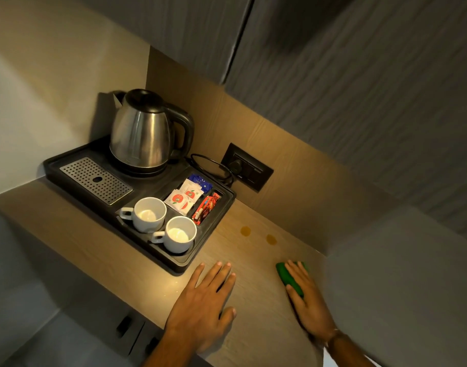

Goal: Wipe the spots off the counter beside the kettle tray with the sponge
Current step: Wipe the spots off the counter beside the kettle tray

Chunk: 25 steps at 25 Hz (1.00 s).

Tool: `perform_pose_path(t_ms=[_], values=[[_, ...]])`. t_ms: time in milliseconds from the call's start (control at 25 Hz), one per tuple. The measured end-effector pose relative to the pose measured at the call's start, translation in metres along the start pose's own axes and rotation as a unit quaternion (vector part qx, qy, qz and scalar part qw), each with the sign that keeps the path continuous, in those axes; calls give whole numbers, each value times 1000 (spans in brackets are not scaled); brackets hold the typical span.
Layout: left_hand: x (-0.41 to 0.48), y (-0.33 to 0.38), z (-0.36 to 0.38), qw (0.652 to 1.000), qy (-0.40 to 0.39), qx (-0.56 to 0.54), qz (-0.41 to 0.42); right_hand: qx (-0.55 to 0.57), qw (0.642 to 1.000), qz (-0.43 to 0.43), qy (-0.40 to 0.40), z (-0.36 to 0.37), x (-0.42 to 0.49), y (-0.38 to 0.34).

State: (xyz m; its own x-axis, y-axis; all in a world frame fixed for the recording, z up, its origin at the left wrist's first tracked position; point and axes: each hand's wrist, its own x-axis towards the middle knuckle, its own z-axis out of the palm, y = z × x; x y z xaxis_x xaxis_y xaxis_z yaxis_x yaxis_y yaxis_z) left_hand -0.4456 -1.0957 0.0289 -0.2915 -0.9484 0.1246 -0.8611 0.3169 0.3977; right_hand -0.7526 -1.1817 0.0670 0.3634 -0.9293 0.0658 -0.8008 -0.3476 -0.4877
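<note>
Head view: right hand (307, 300) fingers are lying flat across the green sponge (288, 278), pressing it on the counter (258, 313). Left hand (203, 305) is resting flat, fingers spread. Two spots (245, 230) are sitting at 11 o'clock from the sponge, beside the tray (216, 221).

A tan wood-grain back panel (293, 160) carries a black wall socket (247, 170) at centre, grey ribbed upper cabinets (359, 75) looming toward one o'clock.

The black plastic kettle tray (208, 258) sits on the pale wooden counter (256, 308). Right of the tray lie two round brownish spots (245, 230). Farther right and nearer the front edge, a green rectangular sponge (289, 276) lies under the right hand (307, 300).
</note>
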Motion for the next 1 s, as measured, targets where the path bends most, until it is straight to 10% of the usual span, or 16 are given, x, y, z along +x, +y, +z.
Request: perform_pose_path(t_ms=[200,400,640,840,1000], values=[[2,1,0,1000,0,-1,1,4,988,133,74,0,68,-8],[3,-2,1,1000,0,-9,-3,-12,999,-30,-10,22,31,-10],[4,0,-3,1000,-13,-18,-6,7,993,102,63,25,102,-37],[4,-1,-5,999,-32,-16,-1,-28,996,-76,-32,36,40,-26],[4,2,-7,999,-28,-16,-3,-5,998,54,42,23,93,-29]])
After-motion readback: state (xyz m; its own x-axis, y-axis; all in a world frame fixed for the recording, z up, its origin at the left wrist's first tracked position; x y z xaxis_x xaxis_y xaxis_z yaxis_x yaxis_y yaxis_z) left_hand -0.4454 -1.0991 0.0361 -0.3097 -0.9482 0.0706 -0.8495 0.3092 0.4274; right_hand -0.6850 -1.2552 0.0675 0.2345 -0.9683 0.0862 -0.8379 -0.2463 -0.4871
